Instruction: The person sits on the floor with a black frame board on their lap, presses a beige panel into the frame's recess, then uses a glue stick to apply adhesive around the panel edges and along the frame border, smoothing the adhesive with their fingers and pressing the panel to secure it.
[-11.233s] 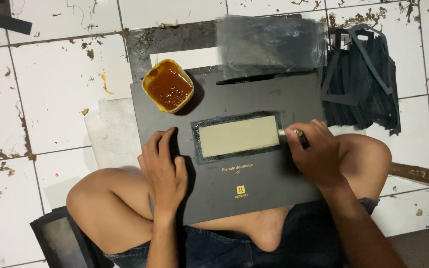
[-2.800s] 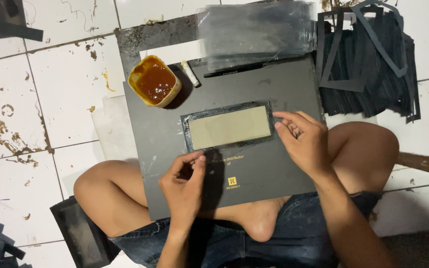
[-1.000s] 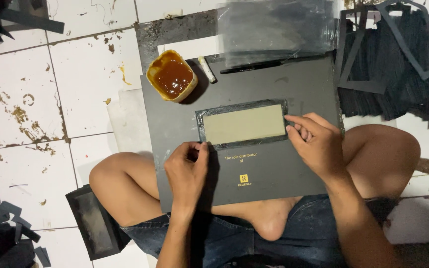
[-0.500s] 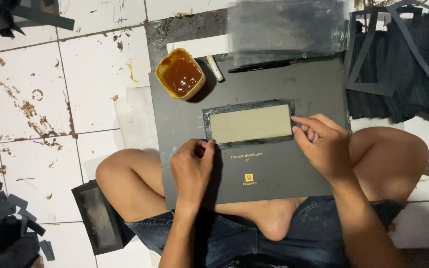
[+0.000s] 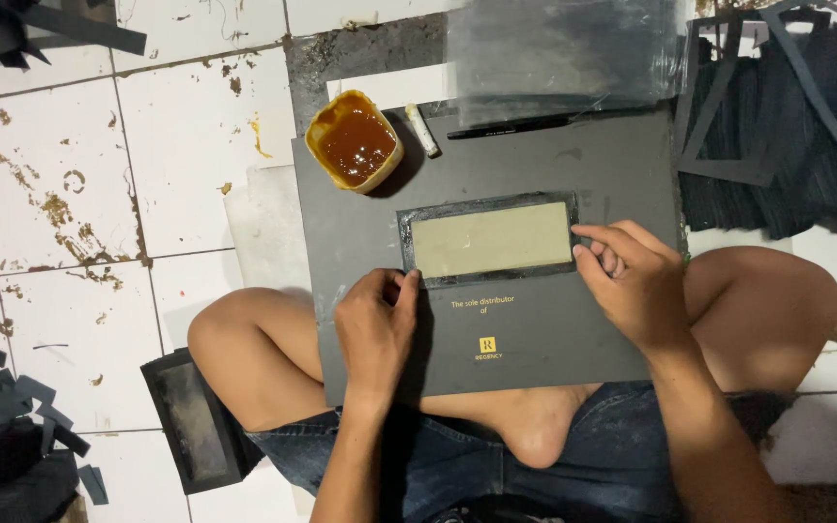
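From the head camera, the person sits cross-legged on the tiled floor with a large dark board (image 5: 554, 320) across the lap, and everything else sits around that board. Near its middle lies a pale rectangular panel (image 5: 491, 239) edged by a thin dark frame strip (image 5: 488, 201). The left hand (image 5: 376, 329) rests below the panel's lower left corner, fingers curled, thumb and forefinger pinched at the edge of the frame. The right hand (image 5: 632, 281) lies at the panel's right end, fingers loosely bent and pressing flat on the strip, holding nothing loose that I can see.

To my eye the step in hand is pressing the dark border down around the pale panel. The next move would call for even pressure along the remaining edges, keeping the panel square and the corners tight.

At the board's upper left corner stands a small tub of amber glue (image 5: 353, 141); just right of it, a short whitish stick (image 5: 423, 131) and a black pen (image 5: 511, 126) at the top edge. A sheet of clear plastic (image 5: 564, 53) overlaps that edge. Dark paper frames (image 5: 777, 126) are piled off the board's right side.

Whether the strip is already stuck under the fingers is hidden. The pile of dark scraps (image 5: 12, 446) off to the left is cut off by the picture edge.
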